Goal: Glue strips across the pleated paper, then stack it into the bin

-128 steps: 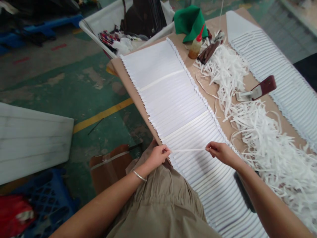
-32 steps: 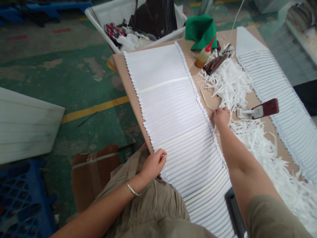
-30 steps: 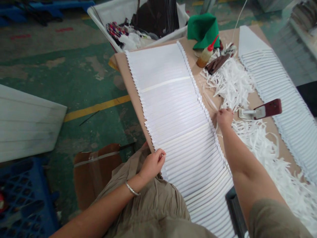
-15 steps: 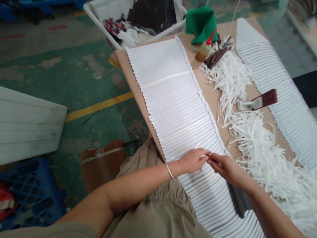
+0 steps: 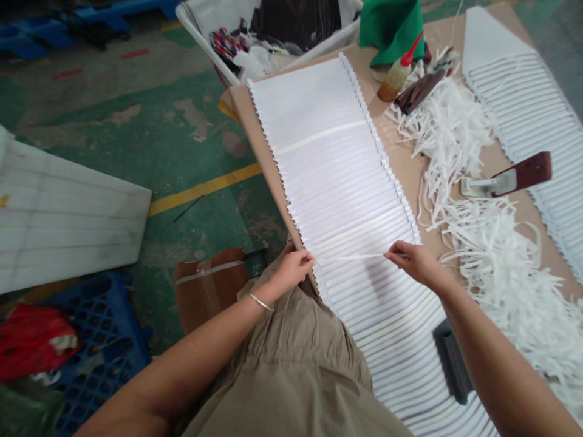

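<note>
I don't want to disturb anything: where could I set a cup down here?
Bare table shows narrowly between the near striped sheet and the white strip pile, and in a patch between that pile and the far striped sheet. Crowded: the pile and around the bottle.

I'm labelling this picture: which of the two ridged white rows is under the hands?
The nearer row, along the table's left edge; the farther row lies beyond the loose strips.
</note>
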`<state>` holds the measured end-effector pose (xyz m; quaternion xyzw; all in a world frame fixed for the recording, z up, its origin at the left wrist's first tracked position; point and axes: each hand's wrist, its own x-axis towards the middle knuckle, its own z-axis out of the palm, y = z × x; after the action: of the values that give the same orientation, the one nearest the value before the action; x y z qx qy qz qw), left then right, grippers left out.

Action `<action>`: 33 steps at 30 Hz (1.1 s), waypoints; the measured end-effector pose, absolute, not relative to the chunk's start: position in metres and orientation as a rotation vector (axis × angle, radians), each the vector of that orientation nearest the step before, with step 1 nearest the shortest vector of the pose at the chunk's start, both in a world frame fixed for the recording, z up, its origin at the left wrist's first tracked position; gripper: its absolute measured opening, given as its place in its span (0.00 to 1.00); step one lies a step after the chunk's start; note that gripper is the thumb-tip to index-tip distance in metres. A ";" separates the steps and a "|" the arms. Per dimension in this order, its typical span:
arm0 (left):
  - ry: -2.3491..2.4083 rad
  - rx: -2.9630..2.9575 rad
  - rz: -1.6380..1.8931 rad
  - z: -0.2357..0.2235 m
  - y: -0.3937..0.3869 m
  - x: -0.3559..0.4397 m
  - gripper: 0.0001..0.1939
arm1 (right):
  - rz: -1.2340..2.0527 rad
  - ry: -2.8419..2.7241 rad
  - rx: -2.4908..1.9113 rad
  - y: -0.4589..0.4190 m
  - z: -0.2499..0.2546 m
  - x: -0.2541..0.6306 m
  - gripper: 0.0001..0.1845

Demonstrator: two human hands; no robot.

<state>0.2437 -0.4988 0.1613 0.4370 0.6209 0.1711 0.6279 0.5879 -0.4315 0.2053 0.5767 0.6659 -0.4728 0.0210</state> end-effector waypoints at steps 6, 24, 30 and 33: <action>1.564 1.043 0.363 0.141 -0.482 0.230 0.07 | -1.449 2.056 1.915 -0.388 0.183 0.600 0.17; 1.955 1.071 0.328 0.108 -0.445 0.258 0.06 | -1.288 1.931 2.302 -0.306 0.158 0.615 0.15; 1.956 1.113 0.349 0.102 -0.447 0.259 0.06 | -1.230 1.954 2.366 -0.295 0.141 0.618 0.12; 1.971 1.106 0.344 0.103 -0.446 0.260 0.06 | -1.203 1.975 2.398 -0.291 0.134 0.618 0.13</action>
<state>0.2600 -0.4462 0.1029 0.4403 0.7844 0.1368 0.4148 0.6182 -0.2910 0.1345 0.7166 0.5902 -0.3594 -0.0947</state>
